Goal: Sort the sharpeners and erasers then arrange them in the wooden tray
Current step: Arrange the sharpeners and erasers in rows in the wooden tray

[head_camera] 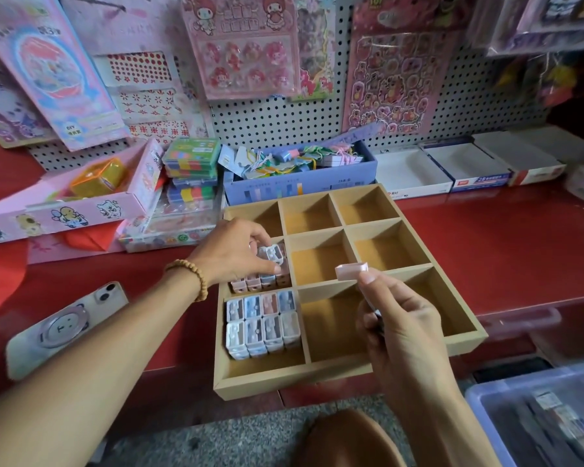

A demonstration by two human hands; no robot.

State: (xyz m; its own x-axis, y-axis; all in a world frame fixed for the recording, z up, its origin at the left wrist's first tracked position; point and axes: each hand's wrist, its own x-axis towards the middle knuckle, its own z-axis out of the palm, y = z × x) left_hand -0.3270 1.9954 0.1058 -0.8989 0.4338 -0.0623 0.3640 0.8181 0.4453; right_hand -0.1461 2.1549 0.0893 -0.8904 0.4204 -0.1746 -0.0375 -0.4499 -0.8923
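A wooden tray (pixel 466 335) with nine compartments is placed on a red counter (pixel 506 244), its near edge hanging a little over the counter's front; the left forearm is stretched from the lower left across the counter, with a beaded bracelet (pixel 191 276) on the wrist, and the left hand (pixel 231 252) is held palm down over the middle-left compartment; its fingers are curled and a white sharpener (pixel 274 254) is pinched between the thumb and the fingertips, just above a row of sharpeners (pixel 262 281) standing in that compartment; in the near-left compartment a block of sharpeners (pixel 263 323) is packed in two rows, pink, blue and white, touching each other; the right hand (pixel 398 318) is raised over the near-middle compartment, the forearm coming from the lower right, the fingers bent toward the palm; a pink sharpener (pixel 350 271) is pinched at its end between the thumb and forefinger, and something more seems to be kept inside the palm, but it cannot be told what; the other compartments hold nothing; a phone (pixel 64 326) is lying on the counter under the left forearm.
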